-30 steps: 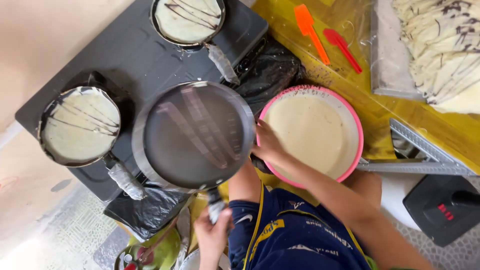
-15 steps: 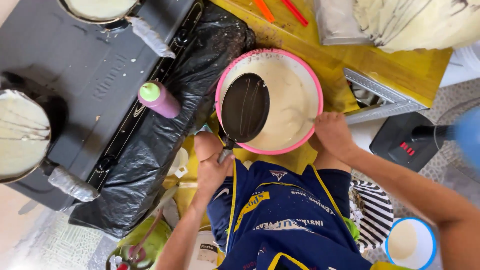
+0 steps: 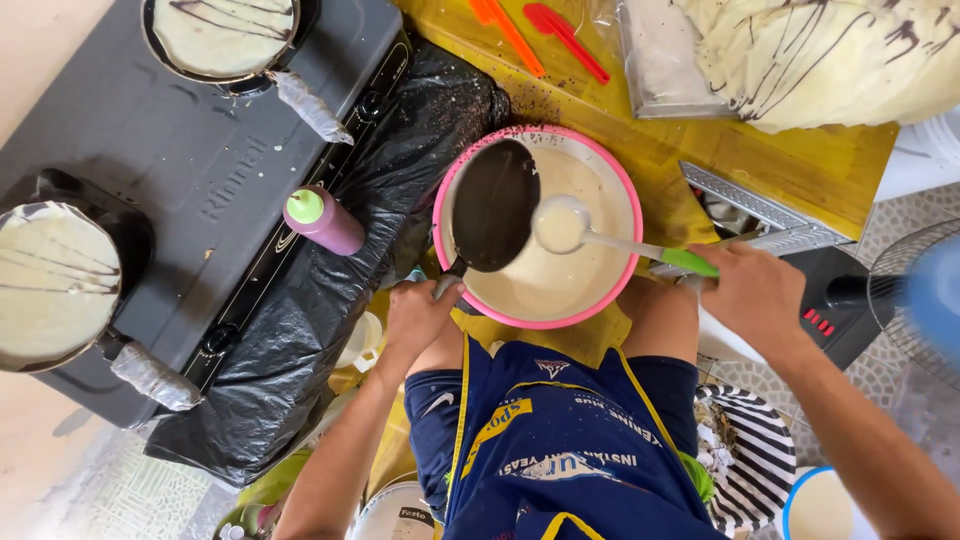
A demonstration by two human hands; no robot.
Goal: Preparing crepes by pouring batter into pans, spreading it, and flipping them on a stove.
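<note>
Left hand (image 3: 420, 315) closed in a grip, forearm reaching far; right hand (image 3: 755, 295) closed, forearm angled in from the right.

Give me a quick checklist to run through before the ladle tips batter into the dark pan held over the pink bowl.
1. Left hand grips the handle of the dark round frying pan: ok.
2. Pan sits above the pink-rimmed bowl of pale batter, so drips land inside: ok.
3. Pan surface bare: ok.
4. Green-handled ladle loaded with batter: ok.
5. Right hand holds the ladle's handle: ok.
6. Pan hot enough: cannot tell.
</note>
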